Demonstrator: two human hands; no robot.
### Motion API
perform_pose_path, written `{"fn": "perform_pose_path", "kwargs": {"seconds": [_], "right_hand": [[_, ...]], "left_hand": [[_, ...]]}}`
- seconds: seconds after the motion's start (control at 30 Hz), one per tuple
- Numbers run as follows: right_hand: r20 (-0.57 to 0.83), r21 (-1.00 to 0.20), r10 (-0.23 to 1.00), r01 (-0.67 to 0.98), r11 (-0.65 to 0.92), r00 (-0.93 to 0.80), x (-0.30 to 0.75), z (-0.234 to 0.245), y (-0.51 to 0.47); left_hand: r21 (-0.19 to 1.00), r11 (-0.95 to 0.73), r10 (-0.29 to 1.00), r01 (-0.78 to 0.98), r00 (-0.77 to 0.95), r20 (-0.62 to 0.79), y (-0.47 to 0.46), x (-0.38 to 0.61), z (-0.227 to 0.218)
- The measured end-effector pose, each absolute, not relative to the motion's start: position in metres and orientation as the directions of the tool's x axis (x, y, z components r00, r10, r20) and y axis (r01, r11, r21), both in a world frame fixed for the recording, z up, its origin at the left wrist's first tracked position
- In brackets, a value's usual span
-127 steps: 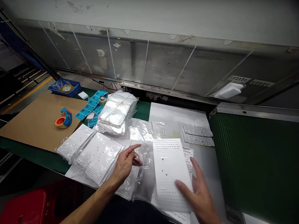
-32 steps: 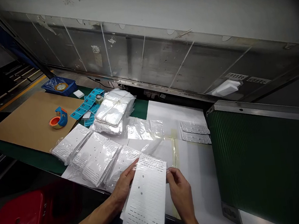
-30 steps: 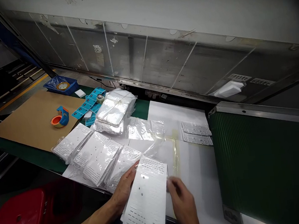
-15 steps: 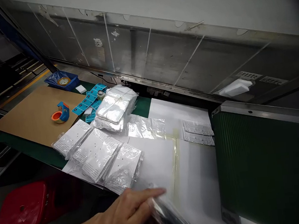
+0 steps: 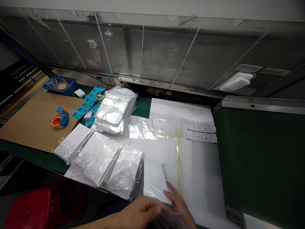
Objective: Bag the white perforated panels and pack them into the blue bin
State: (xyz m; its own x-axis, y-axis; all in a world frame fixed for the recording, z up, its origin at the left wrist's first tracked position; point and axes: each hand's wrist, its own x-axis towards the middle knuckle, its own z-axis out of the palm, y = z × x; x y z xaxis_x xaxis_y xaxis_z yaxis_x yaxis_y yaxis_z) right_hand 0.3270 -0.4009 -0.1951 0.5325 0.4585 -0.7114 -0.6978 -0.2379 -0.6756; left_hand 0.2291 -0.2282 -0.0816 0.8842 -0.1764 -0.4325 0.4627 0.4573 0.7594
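A white panel with rows of small dark slots (image 5: pixel 155 177), in a clear plastic bag, is at the table's near edge. My right hand (image 5: pixel 181 209) grips its right side, thumb over the face. My left hand (image 5: pixel 140 214) is closed on the loose lower end of the clear bag (image 5: pixel 183 228); its fingertips are blurred. Just left of the held panel, several bagged white panels (image 5: pixel 98 155) lie overlapping in a row. Behind them stands a tied stack of clear plastic bags (image 5: pixel 114 107), with loose flat bags (image 5: pixel 147 127) beside it.
Two slotted panels (image 5: pixel 200 129) lie on white sheets at right, near a green ribbed belt (image 5: pixel 270 160). Further left are blue stickers (image 5: pixel 89 102), a tape dispenser (image 5: pixel 61 119) on brown cardboard (image 5: pixel 31 119) and a blue tray (image 5: pixel 70 88). A red stool (image 5: pixel 27 220) stands below.
The bagged panel has come up into view and now rests near the table edge. My right hand has appeared on its right side. My left hand has moved slightly down the bag.
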Motion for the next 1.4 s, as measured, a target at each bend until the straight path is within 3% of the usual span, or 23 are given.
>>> {"fn": "perform_pose_path", "kwargs": {"seconds": [0.1, 0.17, 0.27, 0.37, 0.47, 0.6, 0.73, 0.83, 0.93, 1.13, 1.4], "right_hand": [[-0.678, -0.726, 0.493, -0.602, -0.333, 0.546, 0.330, -0.223, -0.377], [-0.641, -0.767, 0.486, -0.503, -0.398, 0.594, 0.330, -0.239, -0.370], [-0.619, -0.760, 0.463, -0.336, -0.556, 0.634, 0.327, -0.251, -0.369], [-0.617, -0.691, 0.452, -0.168, -0.703, 0.644, 0.331, -0.249, -0.373], [-0.582, -0.654, 0.467, -0.043, -0.755, 0.666, 0.350, -0.228, -0.375], [-0.559, -0.661, 0.494, 0.002, -0.750, 0.667, 0.381, -0.177, -0.376], [-0.548, -0.670, 0.386, -0.113, -0.734, 0.742, 0.391, -0.136, -0.384], [-0.524, -0.701, 0.316, -0.190, -0.687, 0.791, 0.386, -0.135, -0.389], [-0.546, -0.750, 0.376, -0.236, -0.618, 0.749, 0.385, -0.149, -0.377], [-0.386, -0.819, 0.665, 0.094, -0.566, 0.639, 0.407, -0.179, -0.273], [-0.340, -0.729, 0.780, 0.377, -0.572, 0.526, 0.432, -0.247, -0.145]], "left_hand": [[0.526, 0.687, 0.009, 0.500, 0.719, -0.695, -0.232, 0.225, -0.115], [0.465, 0.726, 0.061, 0.508, 0.625, -0.778, -0.231, 0.224, -0.129], [0.620, 0.585, 0.154, 0.522, 0.679, -0.718, -0.217, 0.229, -0.130], [0.824, 0.297, 0.322, 0.483, 0.761, -0.563, -0.179, 0.252, -0.123], [0.831, 0.086, 0.522, 0.549, 0.686, -0.507, -0.122, 0.292, -0.132], [0.708, 0.019, 0.590, 0.706, 0.564, -0.579, -0.060, 0.344, -0.174], [0.535, -0.101, 0.669, 0.839, 0.455, -0.587, -0.047, 0.367, -0.212], [0.453, -0.199, 0.712, 0.869, 0.445, -0.543, -0.052, 0.365, -0.227], [0.392, -0.269, 0.724, 0.880, 0.453, -0.520, -0.052, 0.351, -0.234], [0.291, -0.311, 0.732, 0.905, 0.424, -0.534, -0.036, 0.322, -0.241], [0.379, -0.227, 0.708, 0.897, 0.419, -0.568, -0.024, 0.326, -0.256]]}}
